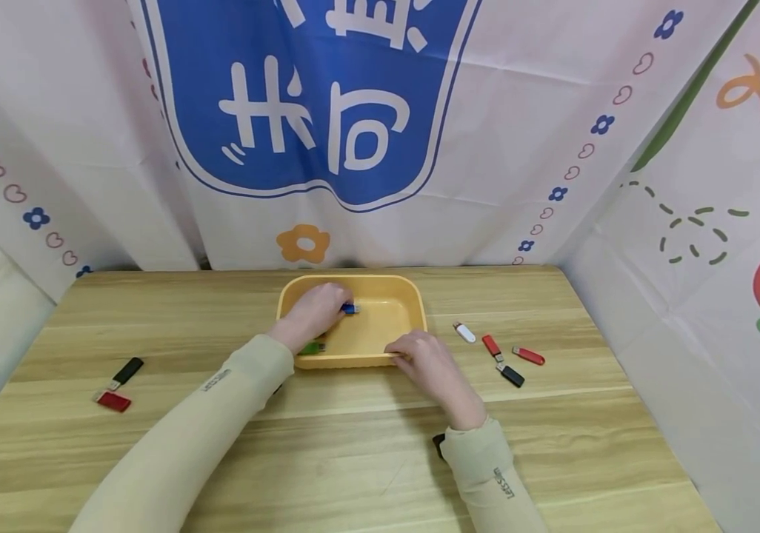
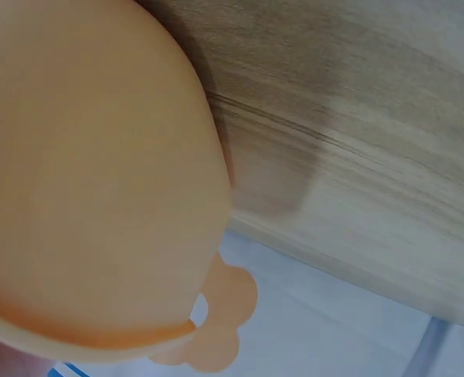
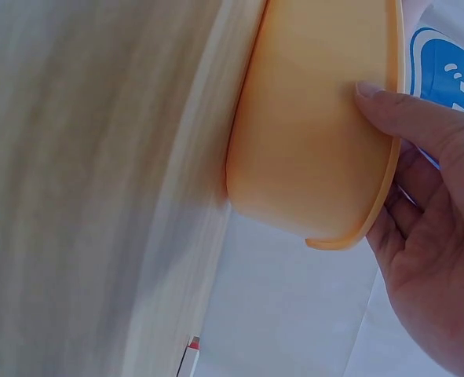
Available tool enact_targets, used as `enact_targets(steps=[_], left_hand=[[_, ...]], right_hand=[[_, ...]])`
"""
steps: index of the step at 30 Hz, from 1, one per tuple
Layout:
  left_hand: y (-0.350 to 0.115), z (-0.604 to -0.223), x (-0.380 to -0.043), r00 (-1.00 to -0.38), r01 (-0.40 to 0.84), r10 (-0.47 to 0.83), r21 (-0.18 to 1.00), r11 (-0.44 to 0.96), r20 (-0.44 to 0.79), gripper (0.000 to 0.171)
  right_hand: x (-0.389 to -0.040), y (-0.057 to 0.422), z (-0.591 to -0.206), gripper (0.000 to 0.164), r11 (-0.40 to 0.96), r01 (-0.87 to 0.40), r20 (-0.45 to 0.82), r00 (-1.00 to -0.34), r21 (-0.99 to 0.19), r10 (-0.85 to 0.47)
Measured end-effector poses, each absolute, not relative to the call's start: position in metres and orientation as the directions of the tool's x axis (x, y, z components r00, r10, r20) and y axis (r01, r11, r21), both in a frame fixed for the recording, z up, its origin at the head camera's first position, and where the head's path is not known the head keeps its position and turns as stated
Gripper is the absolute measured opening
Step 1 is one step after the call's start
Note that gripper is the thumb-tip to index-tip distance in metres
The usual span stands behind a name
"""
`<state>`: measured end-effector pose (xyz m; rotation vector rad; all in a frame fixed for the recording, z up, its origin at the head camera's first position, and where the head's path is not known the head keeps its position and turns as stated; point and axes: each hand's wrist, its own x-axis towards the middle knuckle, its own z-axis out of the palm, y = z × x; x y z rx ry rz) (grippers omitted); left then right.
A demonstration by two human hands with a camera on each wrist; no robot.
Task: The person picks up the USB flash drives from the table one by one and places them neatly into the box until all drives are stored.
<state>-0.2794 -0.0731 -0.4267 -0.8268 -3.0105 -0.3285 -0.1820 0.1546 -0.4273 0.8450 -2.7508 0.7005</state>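
Observation:
A yellow plastic bin stands at the back of the wooden table. Reaching over its left side, my left hand pinches a blue USB flash drive inside it. A green USB flash drive lies in the bin's front left corner, partly behind the left wrist. At the front right, my right hand grips the rim, its thumb against the outer wall of the bin in the right wrist view. Only the outside of the bin fills the left wrist view, with the left hand's fingers hidden behind it.
Right of the bin lie a white flash drive, two red ones and a black one. On the left of the table are a black flash drive and a red one. A printed curtain hangs behind.

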Motion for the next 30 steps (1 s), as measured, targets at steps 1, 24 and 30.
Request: enact_targets(steps=[1, 24, 30], left_hand=[[-0.0731, -0.4272, -0.2799, -0.863, 0.502, 0.502, 0.196, 0.842, 0.053, 0.006], [-0.07, -0.4352, -0.286, -0.878, 0.476, 0.478, 0.186, 0.86, 0.033, 0.008], [-0.0696, -0.4353, -0.2856, -0.881, 0.469, 0.473, 0.184, 0.864, 0.023, 0.007]], right_hand=[[-0.1822, 0.1544, -0.4274, 0.01, 0.727, -0.569, 0.301, -0.822, -0.384, -0.484], [-0.1817, 0.1541, -0.4277, 0.009, 0.723, -0.577, 0.312, -0.816, -0.381, -0.486], [-0.1815, 0.1537, -0.4276, 0.01, 0.723, -0.574, 0.309, -0.818, -0.385, -0.486]])
